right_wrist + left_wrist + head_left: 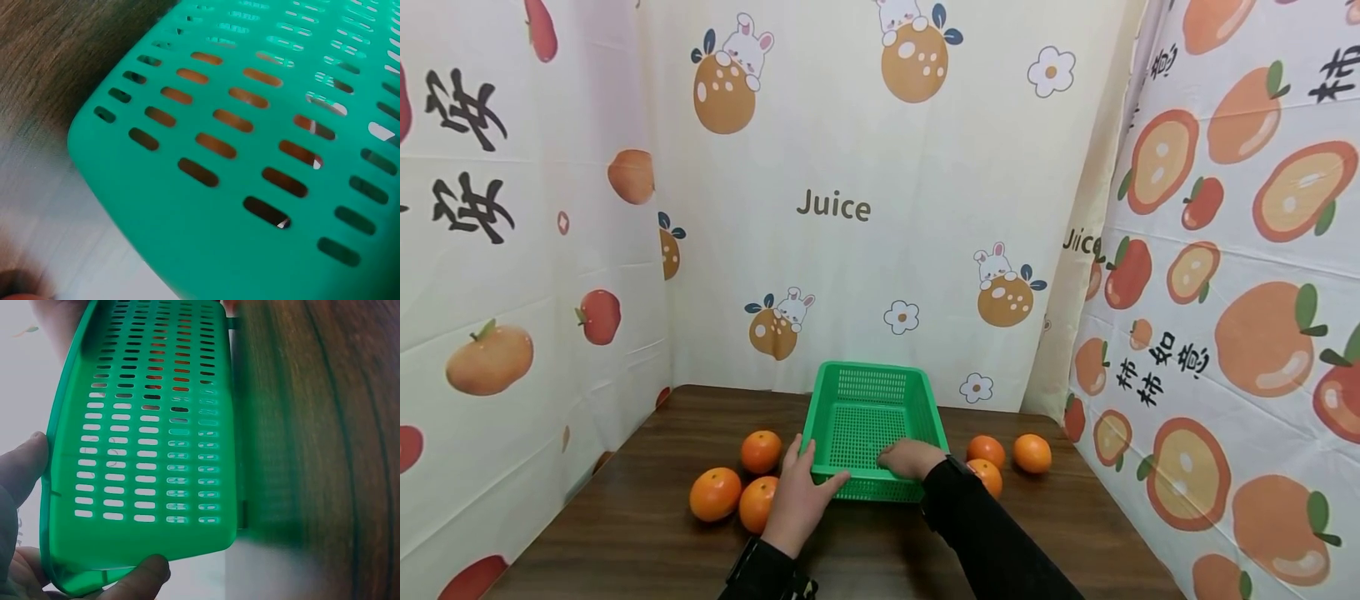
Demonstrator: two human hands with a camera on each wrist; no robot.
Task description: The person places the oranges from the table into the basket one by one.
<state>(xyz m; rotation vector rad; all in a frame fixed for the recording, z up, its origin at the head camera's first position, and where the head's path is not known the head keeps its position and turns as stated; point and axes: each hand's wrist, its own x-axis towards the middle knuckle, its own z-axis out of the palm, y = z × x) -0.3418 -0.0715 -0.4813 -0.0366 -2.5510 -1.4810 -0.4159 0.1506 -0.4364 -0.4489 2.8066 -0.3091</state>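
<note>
Brown wood-grain tabletop (647, 508) is being bounded by fruit-printed cloth (850, 125). Left of the green, rectangular, perforated plastic basket (853, 425), three round orange fruits (715, 494) are being kept. Its near-left corner is being gripped by the left hand (801, 500), its near-right rim by the curled right hand (913, 458), apparently to steady both sides. Right of it, three similar fruits (1032, 453) are being kept.
</note>
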